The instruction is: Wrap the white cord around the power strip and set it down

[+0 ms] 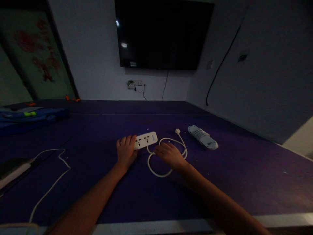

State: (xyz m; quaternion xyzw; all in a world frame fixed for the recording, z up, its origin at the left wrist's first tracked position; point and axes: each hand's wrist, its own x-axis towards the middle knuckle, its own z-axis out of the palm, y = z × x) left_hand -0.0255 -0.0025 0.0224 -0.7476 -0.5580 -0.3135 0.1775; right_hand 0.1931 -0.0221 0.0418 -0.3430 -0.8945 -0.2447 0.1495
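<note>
A white power strip [146, 140] lies flat on the dark purple surface [244, 169] in the middle of the view. My left hand [126, 151] rests on its near left end, fingers curled over the edge. The strip's white cord [156, 169] loops on the surface to its right and ends in a plug [177, 131]. My right hand [169, 154] lies on top of that loop, fingers bent down onto the cord.
A second power strip with its cord wound round it [202, 137] lies further right. Another white strip [12, 174] and its long cord [52, 182] lie at the left edge. Blue fabric [29, 116] sits far left. A dark screen [162, 34] hangs on the wall.
</note>
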